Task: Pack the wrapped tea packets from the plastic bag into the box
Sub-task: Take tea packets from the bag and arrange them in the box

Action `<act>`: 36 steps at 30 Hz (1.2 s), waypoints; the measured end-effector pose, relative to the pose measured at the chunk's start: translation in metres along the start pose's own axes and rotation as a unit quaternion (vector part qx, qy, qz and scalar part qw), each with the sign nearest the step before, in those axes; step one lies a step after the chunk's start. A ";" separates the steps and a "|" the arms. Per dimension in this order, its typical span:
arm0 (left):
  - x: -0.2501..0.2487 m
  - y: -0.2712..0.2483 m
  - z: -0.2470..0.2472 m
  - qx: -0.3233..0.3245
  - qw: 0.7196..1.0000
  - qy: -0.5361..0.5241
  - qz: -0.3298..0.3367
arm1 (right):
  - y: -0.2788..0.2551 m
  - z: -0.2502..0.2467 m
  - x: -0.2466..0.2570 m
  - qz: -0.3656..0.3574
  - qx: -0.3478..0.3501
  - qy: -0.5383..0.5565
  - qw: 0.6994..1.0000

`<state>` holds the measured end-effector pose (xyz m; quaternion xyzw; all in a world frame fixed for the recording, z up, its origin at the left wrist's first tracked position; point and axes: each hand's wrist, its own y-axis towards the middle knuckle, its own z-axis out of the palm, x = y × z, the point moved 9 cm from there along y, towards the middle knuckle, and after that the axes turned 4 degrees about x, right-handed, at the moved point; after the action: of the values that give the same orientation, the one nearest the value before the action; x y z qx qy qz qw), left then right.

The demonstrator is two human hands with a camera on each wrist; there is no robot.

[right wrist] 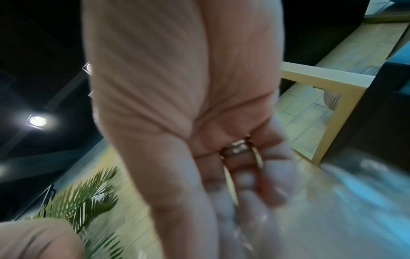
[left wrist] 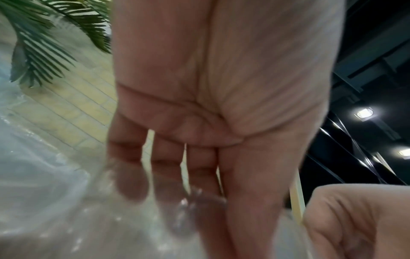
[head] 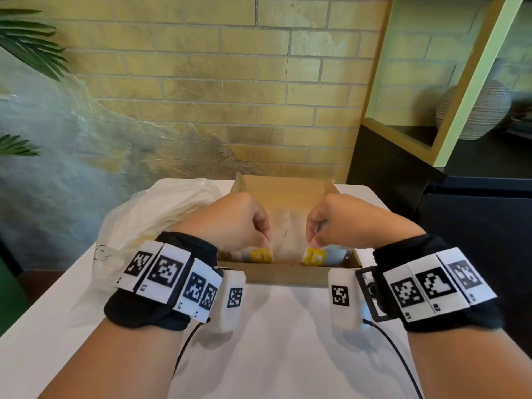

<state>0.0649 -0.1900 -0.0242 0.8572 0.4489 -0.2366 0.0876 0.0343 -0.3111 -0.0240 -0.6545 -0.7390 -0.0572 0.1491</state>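
Note:
An open cardboard box [head: 288,276] stands at the middle of the white table. Over it, my left hand [head: 259,237] and right hand [head: 315,239] each pinch one side of a clear-wrapped tea packet bundle [head: 286,228]. Its lower end sits inside the box, with yellow [head: 262,254] and grey [head: 336,254] packet ends showing there. In the left wrist view my left hand's fingers [left wrist: 177,175] curl behind blurred clear film [left wrist: 88,227]. The right wrist view shows the same film [right wrist: 310,227] over my right hand's fingers [right wrist: 244,184]. The crumpled white plastic bag [head: 149,217] lies left of the box; its contents are hidden.
The white table [head: 273,341] has bare surface in front of the box. A brick wall stands close behind it. A dark cabinet [head: 460,211] with a pale frame and a vase [head: 475,110] is at the right. Palm leaves [head: 26,44] hang at the left.

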 end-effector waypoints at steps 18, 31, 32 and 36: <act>0.021 -0.002 -0.002 0.018 0.999 0.004 -0.051 | -0.002 0.011 -0.017 0.053 0.069 -0.033 0.996; 0.023 -0.001 0.003 0.041 0.997 0.015 -0.056 | -0.029 -0.062 -0.030 0.011 -0.194 0.102 0.976; 0.023 -0.001 0.004 0.046 0.997 0.016 -0.057 | -0.027 -0.060 -0.029 0.012 -0.191 0.099 0.976; 0.025 -0.001 0.005 0.056 0.996 0.018 -0.064 | -0.015 -0.041 -0.021 0.024 -0.127 0.052 0.990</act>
<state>0.0744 -0.1730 -0.0410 0.8343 0.4905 -0.2512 0.0163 0.0275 -0.3448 0.0108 -0.6819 -0.7010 -0.1808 0.1041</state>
